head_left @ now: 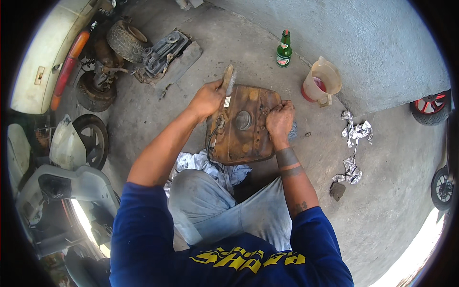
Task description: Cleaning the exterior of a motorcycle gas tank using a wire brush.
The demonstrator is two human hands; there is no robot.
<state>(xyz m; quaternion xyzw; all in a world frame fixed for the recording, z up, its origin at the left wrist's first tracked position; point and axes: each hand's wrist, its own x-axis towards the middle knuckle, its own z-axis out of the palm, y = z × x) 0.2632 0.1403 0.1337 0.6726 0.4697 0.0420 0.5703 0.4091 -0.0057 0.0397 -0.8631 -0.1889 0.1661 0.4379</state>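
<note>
A rusty brown metal fuel tank (232,143) with a round filler neck in its middle stands tilted in front of my lap. My left hand (206,99) is closed round a brush (230,79) with a wooden handle and pale bristles, held at the tank's upper left edge. On the opposite side, my right hand (280,120) grips the tank's right edge, its fingers curled in. A white and grey crumpled cloth (210,167) lies under the tank, by my knees. Beside my right wrist, a bit of blue-grey material (292,131) shows partly behind the hand.
A green glass bottle (284,50) and a clear plastic jug (325,79) with red liquid stand by the wall. Crumpled foil-like scraps (355,129) and a dark lump (337,191) lie at right. Wheels (128,40), metal parts (165,52) and vehicle panels (71,184) crowd the left.
</note>
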